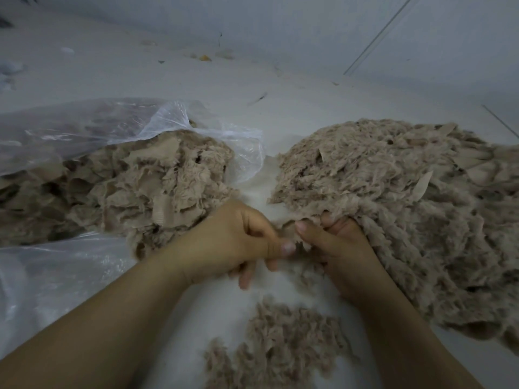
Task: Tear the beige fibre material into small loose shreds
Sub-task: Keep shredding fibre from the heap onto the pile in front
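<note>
both hands meet at a small piece of beige fibre material [289,234], just in front of the large shredded pile [393,209]. left hand [236,240]: fingers curled, thumb pinching the piece. right hand [337,248]: fingers curled round the same piece, partly buried in the pile's near edge. a smaller heap of loose shreds [280,341] lies nearer the person than the pile. left of the pile, untorn material [134,186] spills from a clear plastic bag [84,130]. all rest on a pale floor [280,108].
</note>
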Available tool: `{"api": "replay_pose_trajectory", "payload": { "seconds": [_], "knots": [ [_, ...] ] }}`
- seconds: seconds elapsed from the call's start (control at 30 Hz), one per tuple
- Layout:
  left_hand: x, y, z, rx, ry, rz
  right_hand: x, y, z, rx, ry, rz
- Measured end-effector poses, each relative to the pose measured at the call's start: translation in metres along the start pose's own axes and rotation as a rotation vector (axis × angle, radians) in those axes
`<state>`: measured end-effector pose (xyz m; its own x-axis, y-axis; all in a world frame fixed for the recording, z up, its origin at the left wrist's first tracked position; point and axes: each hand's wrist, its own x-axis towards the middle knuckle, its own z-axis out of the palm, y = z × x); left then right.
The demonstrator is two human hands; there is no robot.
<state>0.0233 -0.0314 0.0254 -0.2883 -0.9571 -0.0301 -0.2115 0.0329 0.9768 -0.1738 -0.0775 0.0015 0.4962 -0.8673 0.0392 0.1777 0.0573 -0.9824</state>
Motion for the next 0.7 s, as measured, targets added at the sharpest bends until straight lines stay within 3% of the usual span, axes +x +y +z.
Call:
{"api": "replay_pose_trajectory", "payload": {
  "seconds": [0.07, 0.1, 0.23, 0.3, 0.5, 0.7],
  "knots": [
    [0.008, -0.004, 0.007, 0.053, 0.36, 0.103, 0.0, 0.002, -0.001, 0.027, -0.064, -0.012],
    [0.011, -0.004, 0.009, 0.106, 0.437, 0.133, 0.0, 0.003, -0.001, 0.044, -0.083, -0.009],
    [0.015, -0.002, 0.019, 0.03, 0.265, 0.1, -0.001, 0.002, 0.0, 0.074, -0.107, -0.018],
    [0.016, -0.005, 0.021, -0.05, 0.282, 0.07, 0.0, 0.002, 0.003, 0.064, -0.073, -0.007],
    [0.014, -0.005, 0.023, -0.182, 0.275, 0.027, 0.006, 0.005, -0.002, -0.107, 0.226, 0.171],
    [0.015, -0.006, 0.026, -0.207, 0.367, 0.04, 0.0, -0.002, 0.007, 0.031, -0.078, -0.056]
  ]
}}
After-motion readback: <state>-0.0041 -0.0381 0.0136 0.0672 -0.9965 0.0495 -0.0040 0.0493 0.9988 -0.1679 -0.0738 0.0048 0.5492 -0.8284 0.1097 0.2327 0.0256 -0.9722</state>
